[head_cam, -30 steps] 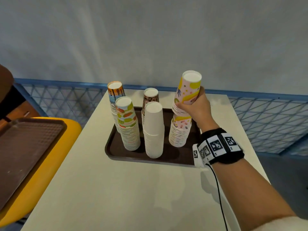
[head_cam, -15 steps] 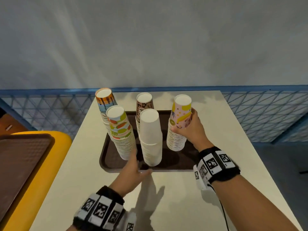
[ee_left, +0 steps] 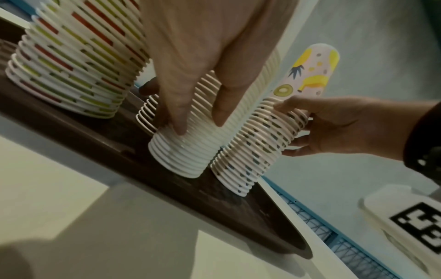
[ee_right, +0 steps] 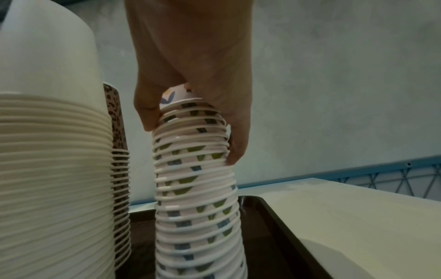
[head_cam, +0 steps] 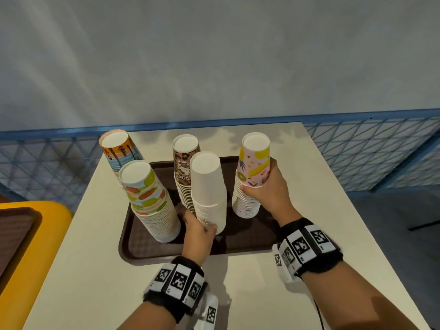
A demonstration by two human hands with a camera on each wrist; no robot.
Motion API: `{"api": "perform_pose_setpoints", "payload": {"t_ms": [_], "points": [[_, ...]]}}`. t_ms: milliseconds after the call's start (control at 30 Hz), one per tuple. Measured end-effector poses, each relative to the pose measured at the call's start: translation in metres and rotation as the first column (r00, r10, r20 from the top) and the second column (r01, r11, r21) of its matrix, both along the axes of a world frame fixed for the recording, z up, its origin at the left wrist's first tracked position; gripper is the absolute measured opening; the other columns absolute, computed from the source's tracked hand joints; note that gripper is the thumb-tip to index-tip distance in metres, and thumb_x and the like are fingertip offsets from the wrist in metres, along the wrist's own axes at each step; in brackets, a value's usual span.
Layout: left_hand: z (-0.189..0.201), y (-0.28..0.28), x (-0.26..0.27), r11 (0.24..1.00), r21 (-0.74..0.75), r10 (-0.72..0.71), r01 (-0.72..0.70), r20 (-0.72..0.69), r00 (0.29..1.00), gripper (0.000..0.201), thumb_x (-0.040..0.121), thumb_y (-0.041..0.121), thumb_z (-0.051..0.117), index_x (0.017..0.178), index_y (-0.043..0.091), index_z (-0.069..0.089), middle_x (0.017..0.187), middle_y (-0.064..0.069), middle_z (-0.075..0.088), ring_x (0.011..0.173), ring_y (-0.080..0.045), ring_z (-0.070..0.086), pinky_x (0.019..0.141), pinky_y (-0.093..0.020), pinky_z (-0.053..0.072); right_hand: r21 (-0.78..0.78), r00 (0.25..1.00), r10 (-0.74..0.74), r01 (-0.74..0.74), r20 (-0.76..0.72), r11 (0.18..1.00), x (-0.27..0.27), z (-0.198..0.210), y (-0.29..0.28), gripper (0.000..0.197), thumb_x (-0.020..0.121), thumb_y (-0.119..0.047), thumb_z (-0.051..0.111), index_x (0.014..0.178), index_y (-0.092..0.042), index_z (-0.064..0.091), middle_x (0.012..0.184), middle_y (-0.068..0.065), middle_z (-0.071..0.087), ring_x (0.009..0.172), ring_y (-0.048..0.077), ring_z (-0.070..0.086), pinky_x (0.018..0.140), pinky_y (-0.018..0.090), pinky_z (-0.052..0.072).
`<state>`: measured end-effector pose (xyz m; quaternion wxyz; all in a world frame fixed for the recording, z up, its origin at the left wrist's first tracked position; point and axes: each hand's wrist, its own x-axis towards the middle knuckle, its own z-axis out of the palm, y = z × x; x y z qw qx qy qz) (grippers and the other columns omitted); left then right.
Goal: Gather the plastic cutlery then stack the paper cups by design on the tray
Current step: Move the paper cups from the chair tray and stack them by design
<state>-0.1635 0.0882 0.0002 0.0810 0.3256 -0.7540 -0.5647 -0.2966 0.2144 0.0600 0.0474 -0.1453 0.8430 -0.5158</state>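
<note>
Paper stacks stand inverted on the tray [head_cam: 133, 248], sorted by print. My left hand [head_cam: 198, 232] grips the white stack [head_cam: 209, 198] near the tray's front edge, I judge to steady it; my right hand [head_cam: 269, 189] pinches the fruit-print stack [head_cam: 250, 186] at the right edge, seating its top cup.

Left hand [head_cam: 198, 231] now grips the white cup stack [head_cam: 209, 194].

Five stacks of upturned paper cups stand on a brown tray [head_cam: 147, 252] near the desk's [head_cam: 95, 294] far edge. The left hand [head_cam: 198, 232] grips the plain white stack [head_cam: 208, 191] near its base. The right hand [head_cam: 269, 186] holds the pink fruit-print stack [head_cam: 253, 167] by the tray's right edge.
</note>
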Motion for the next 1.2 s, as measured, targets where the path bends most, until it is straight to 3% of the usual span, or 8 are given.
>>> {"api": "perform_pose_setpoints", "payload": {"t_ms": [133, 233, 333, 400, 600, 1033, 1100, 1200], "points": [[-0.007, -0.010, -0.015, 0.999, 0.034, 0.007, -0.008, 0.022, 1.000, 0.109, 0.078, 0.006, 0.068, 0.146, 0.010, -0.016, 0.153, -0.009, 0.028, 0.138, -0.028, 0.035, 0.115, -0.037, 0.027, -0.012, 1.000, 0.004, -0.004, -0.016, 1.000, -0.011, 0.000, 0.002, 0.080, 0.060, -0.017, 0.083, 0.126, -0.016, 0.040, 0.128, 0.008, 0.054, 0.118, 0.024, 0.053, 0.093, 0.030, 0.043], [-0.005, -0.013, -0.022, 0.999, 0.049, 0.015, -0.018, 0.053, 0.998, 0.124, 0.073, 0.010, 0.074, 0.142, 0.015, -0.029, 0.155, -0.009, 0.024, 0.136, -0.027, 0.039, 0.115, -0.046, 0.030, -0.043, 0.999, 0.033, -0.033, 0.008, 0.999, -0.014, 0.000, 0.006, 0.082, 0.060, -0.015, 0.084, 0.128, -0.017, 0.038, 0.129, 0.006, 0.054, 0.117, 0.021, 0.053, 0.094, 0.033, 0.044], [-0.005, -0.016, -0.030, 0.995, 0.094, 0.039, -0.043, 0.045, 0.998, 0.127, 0.071, 0.006, 0.076, 0.142, 0.015, -0.028, 0.152, -0.013, 0.031, 0.125, -0.026, 0.052, 0.109, -0.034, 0.036, -0.096, 0.993, 0.097, -0.091, 0.064, 0.991, -0.016, -0.005, 0.010, 0.091, 0.057, -0.009, 0.085, 0.131, -0.016, 0.033, 0.130, 0.005, 0.052, 0.117, 0.018, 0.051, 0.095, 0.033, 0.044], [-0.001, -0.017, -0.036, 0.995, 0.084, 0.044, -0.050, 0.068, 0.997, 0.126, 0.070, 0.006, 0.077, 0.142, 0.012, -0.027, 0.155, -0.018, 0.021, 0.126, -0.026, 0.050, 0.097, -0.020, 0.036, -0.069, 0.986, 0.123, -0.116, 0.113, 0.991, -0.017, -0.013, 0.012, 0.095, 0.056, -0.004, 0.085, 0.133, -0.015, 0.031, 0.131, 0.006, 0.051, 0.118, 0.018, 0.050, 0.094, 0.031, 0.042], [-0.005, -0.023, -0.063, 0.993, 0.064, 0.096, -0.100, 0.058, 0.994, 0.136, 0.061, 0.008, 0.084, 0.142, 0.011, -0.026, 0.157, -0.022, -0.003, 0.147, -0.030, 0.009, 0.115, -0.035, 0.020, 0.069, 0.994, 0.058, -0.064, 0.091, 0.996, -0.031, -0.026, 0.006, 0.084, 0.059, -0.015, 0.085, 0.129, -0.016, 0.039, 0.129, 0.006, 0.057, 0.116, 0.025, 0.055, 0.090, 0.030, 0.043], [-0.003, -0.029, -0.124, 0.994, 0.037, 0.105, -0.106, 0.039, 0.994, 0.128, 0.065, 0.010, 0.082, 0.144, 0.006, -0.019, 0.157, -0.019, -0.013, 0.147, -0.026, 0.003, 0.113, -0.029, 0.018, 0.050, 0.998, 0.024, -0.027, 0.062, 0.998, -0.090, -0.023, -0.014, 0.081, 0.062, -0.010, 0.081, 0.130, -0.014, 0.037, 0.130, 0.009, 0.054, 0.117, 0.027, 0.053, 0.093, 0.035, 0.043], [-0.007, -0.029, -0.132, 0.992, 0.046, 0.116, -0.118, 0.041, 0.992, 0.130, 0.064, 0.010, 0.082, 0.144, 0.008, -0.021, 0.156, -0.020, -0.017, 0.147, -0.030, 0.009, 0.114, -0.034, 0.022, 0.040, 0.997, 0.027, -0.029, 0.066, 0.999, -0.097, -0.022, -0.014, 0.081, 0.063, -0.010, 0.081, 0.131, -0.015, 0.036, 0.131, 0.008, 0.053, 0.118, 0.025, 0.052, 0.093, 0.034, 0.042], [-0.014, -0.030, -0.139, 0.987, 0.074, 0.142, -0.139, -0.034, 0.989, 0.134, 0.063, 0.008, 0.082, 0.144, 0.016, -0.023, 0.155, -0.019, -0.020, 0.131, -0.038, 0.044, 0.107, -0.045, 0.041, 0.020, 0.997, 0.022, -0.023, 0.080, 1.000, -0.105, -0.022, -0.015, 0.082, 0.063, -0.010, 0.081, 0.131, -0.016, 0.036, 0.131, 0.007, 0.053, 0.118, 0.025, 0.051, 0.097, 0.039, 0.044]]}}
